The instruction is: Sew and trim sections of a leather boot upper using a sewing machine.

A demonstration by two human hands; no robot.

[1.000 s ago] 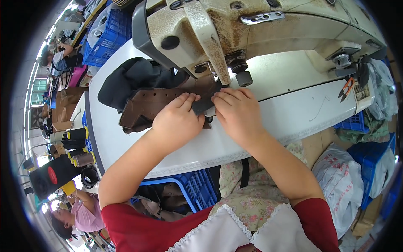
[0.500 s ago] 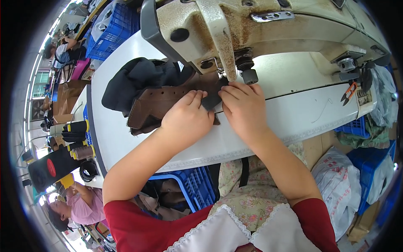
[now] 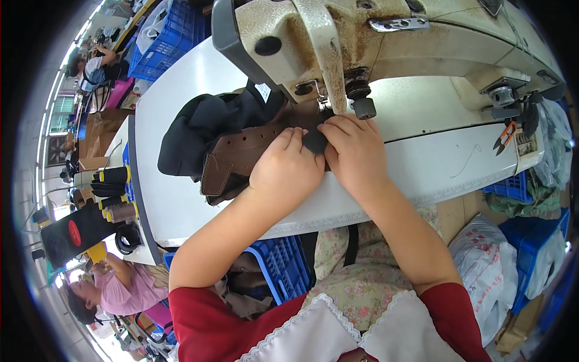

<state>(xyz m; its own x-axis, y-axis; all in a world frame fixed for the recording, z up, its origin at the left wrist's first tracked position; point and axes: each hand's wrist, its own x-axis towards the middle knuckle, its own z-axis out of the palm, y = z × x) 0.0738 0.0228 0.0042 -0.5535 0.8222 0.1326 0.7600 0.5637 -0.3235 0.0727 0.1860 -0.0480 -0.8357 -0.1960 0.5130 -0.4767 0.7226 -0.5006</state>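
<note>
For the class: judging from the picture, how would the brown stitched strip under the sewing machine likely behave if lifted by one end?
The brown strip lies flat with crisp edges, so probably fairly stiff. It likely drags the bunched black fabric along, which looks floppy.

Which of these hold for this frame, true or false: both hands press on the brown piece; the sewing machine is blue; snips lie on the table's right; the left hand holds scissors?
1. Both the left hand and the right hand rest on the brown leather piece: true.
2. The sewing machine is blue: false, it is cream-coloured.
3. Orange-handled snips lie at the right of the white table: true.
4. The left hand holds scissors: false, it presses the leather flat.
</note>
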